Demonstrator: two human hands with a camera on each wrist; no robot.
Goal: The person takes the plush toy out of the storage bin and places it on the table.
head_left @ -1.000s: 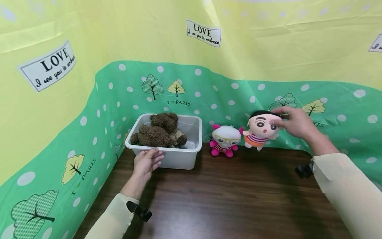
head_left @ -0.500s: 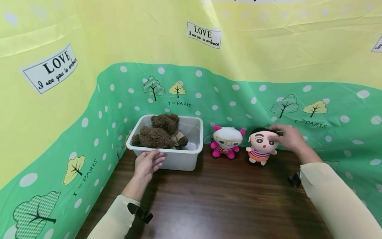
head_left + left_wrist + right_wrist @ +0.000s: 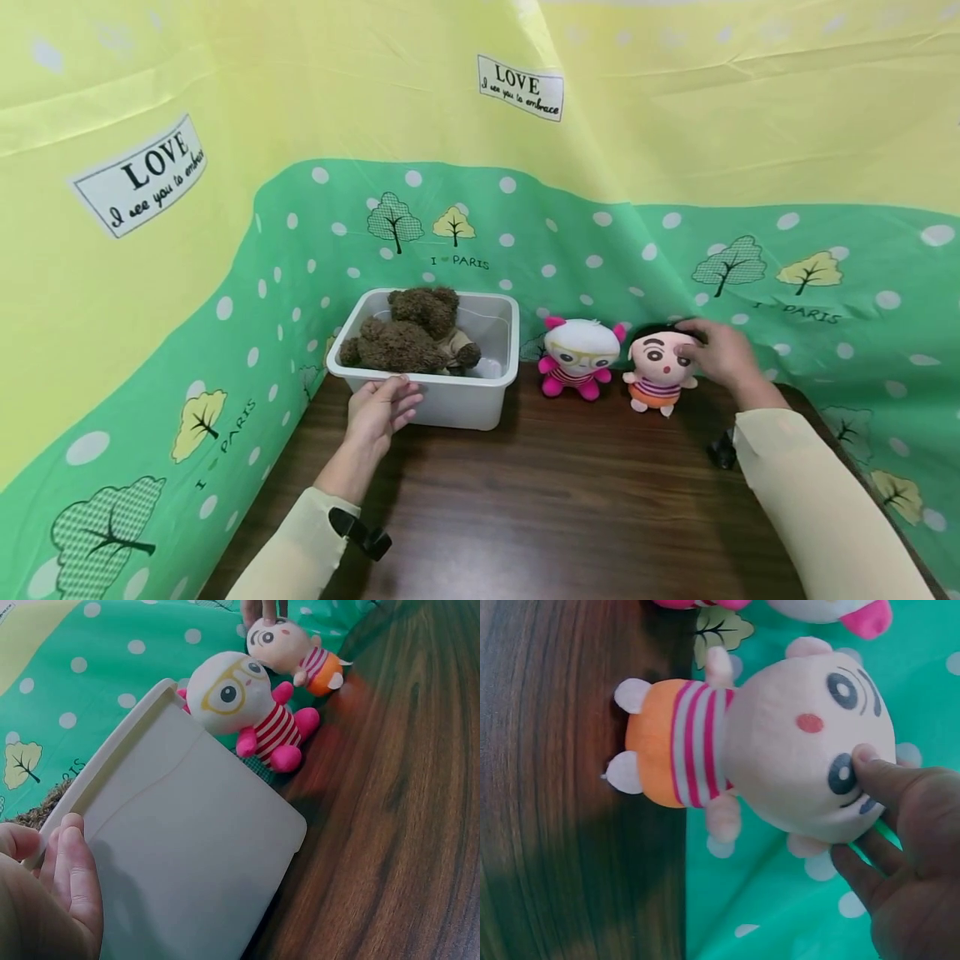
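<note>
My right hand (image 3: 723,358) grips the head of a plush boy doll (image 3: 658,371) with black hair, a striped shirt and orange shorts. In the right wrist view my thumb lies by one eye of the doll (image 3: 780,742), the fingers behind its head. The doll is upright at the back of the table. My left hand (image 3: 378,412) pinches the front rim of a light grey plastic bin (image 3: 457,404), thumb over the rim and fingers against the outer wall. Inside the bin lie brown teddy bears (image 3: 405,346), their lower parts partly hidden.
A white-headed plush toy (image 3: 579,358) with yellow glasses and pink limbs sits between the bin and the doll. Behind and to the left hangs a green and yellow printed cloth (image 3: 585,183). The dark wooden table (image 3: 540,500) extends toward me.
My right hand has lowered the boy doll from the air to the tabletop beside the white-headed toy, turning it upright. The left hand stays on the bin rim.
</note>
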